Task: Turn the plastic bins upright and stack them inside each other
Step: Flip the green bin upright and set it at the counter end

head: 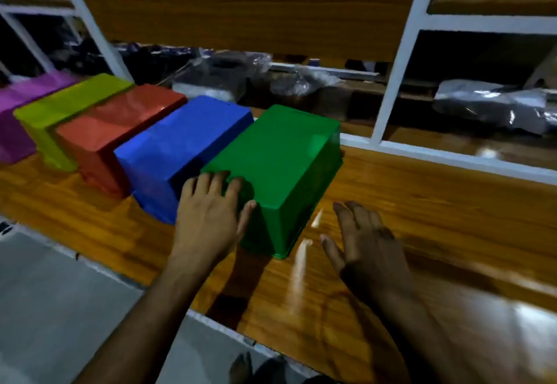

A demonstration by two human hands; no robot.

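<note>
Several plastic bins stand upside down in a row on the wooden table (437, 202): purple (21, 106), yellow-green (66, 109), red (120, 124), blue (180, 148) and green (280, 166), from left to right. My left hand (211, 215) lies flat on the near left corner of the green bin, fingers spread over its top edge. My right hand (361, 239) hovers open above the table just right of the green bin's near corner, not touching it.
A white metal shelf frame (391, 82) with a wooden panel stands behind the table. Plastic-wrapped packages (494, 106) lie on the shelf behind. The table's front edge (126, 278) runs diagonally, with grey floor below it.
</note>
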